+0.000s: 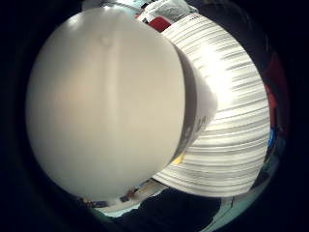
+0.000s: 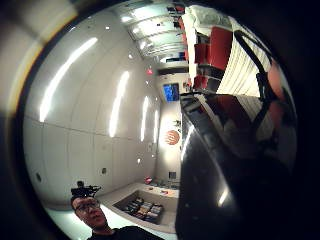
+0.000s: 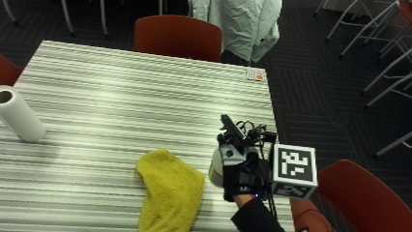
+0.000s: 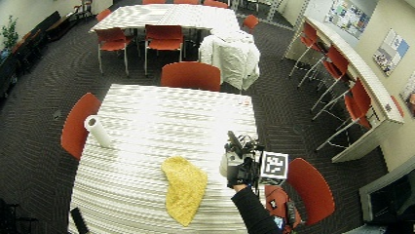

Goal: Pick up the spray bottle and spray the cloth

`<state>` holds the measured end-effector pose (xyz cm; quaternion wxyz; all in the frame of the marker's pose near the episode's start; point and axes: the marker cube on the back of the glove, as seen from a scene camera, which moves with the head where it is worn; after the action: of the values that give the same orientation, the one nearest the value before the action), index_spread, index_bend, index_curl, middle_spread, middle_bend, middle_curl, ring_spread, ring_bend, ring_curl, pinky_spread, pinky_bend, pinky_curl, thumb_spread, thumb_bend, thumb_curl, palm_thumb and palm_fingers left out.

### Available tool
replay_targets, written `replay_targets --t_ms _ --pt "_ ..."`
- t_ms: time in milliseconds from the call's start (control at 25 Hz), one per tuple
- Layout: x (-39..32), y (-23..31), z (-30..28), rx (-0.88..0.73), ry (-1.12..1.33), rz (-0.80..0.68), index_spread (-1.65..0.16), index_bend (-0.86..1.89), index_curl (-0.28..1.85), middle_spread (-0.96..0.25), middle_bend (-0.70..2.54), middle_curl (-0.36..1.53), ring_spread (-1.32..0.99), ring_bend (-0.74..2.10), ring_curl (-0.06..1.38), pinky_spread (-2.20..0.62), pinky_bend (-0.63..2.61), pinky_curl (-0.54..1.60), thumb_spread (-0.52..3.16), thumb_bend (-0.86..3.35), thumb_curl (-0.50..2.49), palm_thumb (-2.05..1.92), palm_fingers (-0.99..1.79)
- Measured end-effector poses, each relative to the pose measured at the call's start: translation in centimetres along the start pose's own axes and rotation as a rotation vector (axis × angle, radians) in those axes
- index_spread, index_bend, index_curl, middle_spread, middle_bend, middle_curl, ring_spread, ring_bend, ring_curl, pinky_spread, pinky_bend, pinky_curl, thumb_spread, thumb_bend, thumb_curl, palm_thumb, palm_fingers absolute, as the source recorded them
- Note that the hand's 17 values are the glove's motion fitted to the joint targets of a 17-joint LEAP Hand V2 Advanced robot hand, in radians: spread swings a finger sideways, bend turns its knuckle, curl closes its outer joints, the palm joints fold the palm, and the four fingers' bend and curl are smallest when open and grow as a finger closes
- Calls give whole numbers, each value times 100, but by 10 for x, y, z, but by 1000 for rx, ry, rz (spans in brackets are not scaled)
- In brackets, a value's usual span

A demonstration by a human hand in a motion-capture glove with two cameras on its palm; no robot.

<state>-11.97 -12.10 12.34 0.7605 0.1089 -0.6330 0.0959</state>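
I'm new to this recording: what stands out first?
The black-gloved right hand grips a white plastic spray bottle with a black nozzle near the striped table's edge. Beside it lies a crumpled yellow terry cloth; a white paper towel roll stands at the far side.

A yellow cloth [image 3: 169,193] lies on the grey-and-white striped table [image 3: 128,92] beside red chairs [image 3: 178,37].

Cloth and roll on the table

The cloth [image 3: 169,195] lies on the table [image 3: 128,87] just beside the spray bottle [image 3: 217,166]; a paper roll [image 3: 19,115] stands well apart.
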Motion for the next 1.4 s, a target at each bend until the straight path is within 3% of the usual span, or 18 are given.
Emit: replay_targets --t_ms 479,1078,1398 --pt "17 24 33 -124 161 25 -16 40 58 -2 56 55 -9 51 47 5 13 17 94 -1 69 122 82" --pt "144 40 35 -429 1106 432 -15 32 59 -2 53 57 -6 52 48 6 17 22 87 -2 70 121 91" --pt "167 50 30 -474 1273 462 -14 28 59 -2 51 57 -5 50 49 6 15 25 82 -2 71 120 94"
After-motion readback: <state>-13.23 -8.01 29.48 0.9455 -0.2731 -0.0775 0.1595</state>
